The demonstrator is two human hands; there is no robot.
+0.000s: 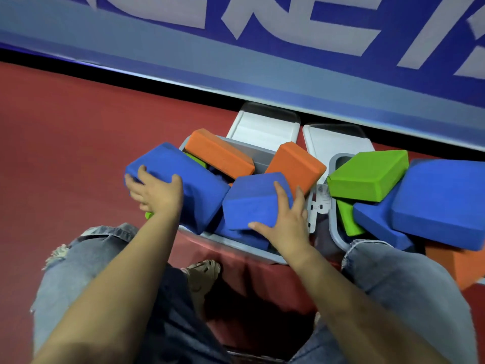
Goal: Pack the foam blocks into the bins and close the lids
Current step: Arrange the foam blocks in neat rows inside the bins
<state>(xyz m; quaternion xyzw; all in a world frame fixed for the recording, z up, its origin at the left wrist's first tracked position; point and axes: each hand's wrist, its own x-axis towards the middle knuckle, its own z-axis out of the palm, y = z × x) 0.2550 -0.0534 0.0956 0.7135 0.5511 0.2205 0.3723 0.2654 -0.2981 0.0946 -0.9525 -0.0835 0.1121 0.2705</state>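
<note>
The person kneels over two grey bins on a red floor. The left hand (154, 193) holds a big blue block (194, 190), with its fingers curled over the block's left end. The right hand (284, 216) rests on another blue block (252, 203), fingers spread flat on top and thumb along its near edge. Both blocks sit on the heap in the left bin (244, 249), beside two orange blocks (217, 153) (the pile pokes up past the rim). The right bin (334, 232) holds a green block (367, 177) and more blue ones. Both white lids (265, 127) stand open.
</note>
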